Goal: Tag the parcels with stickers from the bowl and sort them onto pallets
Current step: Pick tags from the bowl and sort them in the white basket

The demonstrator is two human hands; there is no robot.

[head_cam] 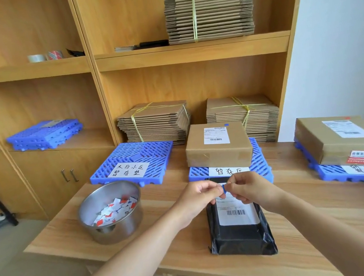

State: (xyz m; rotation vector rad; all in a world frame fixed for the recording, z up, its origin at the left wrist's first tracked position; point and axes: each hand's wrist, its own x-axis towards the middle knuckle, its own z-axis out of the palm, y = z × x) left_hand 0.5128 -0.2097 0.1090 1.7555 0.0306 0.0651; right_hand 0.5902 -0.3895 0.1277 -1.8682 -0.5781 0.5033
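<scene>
Blue sticker (223, 189) is pinched between the left hand (198, 197) and right hand (251, 189), just above the black parcel (241, 232) lying on the worktop (188, 254) near the steel bowl (119, 228). It is probably being peeled from its backing; next, it needs pressing onto the parcel. Fingers hide most of the sticker and the label's top edge.

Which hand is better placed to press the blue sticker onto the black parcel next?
Probably the right hand: both pinch the blue sticker, but it hovers over the black parcel; the left hand sits mostly beside it.
</scene>
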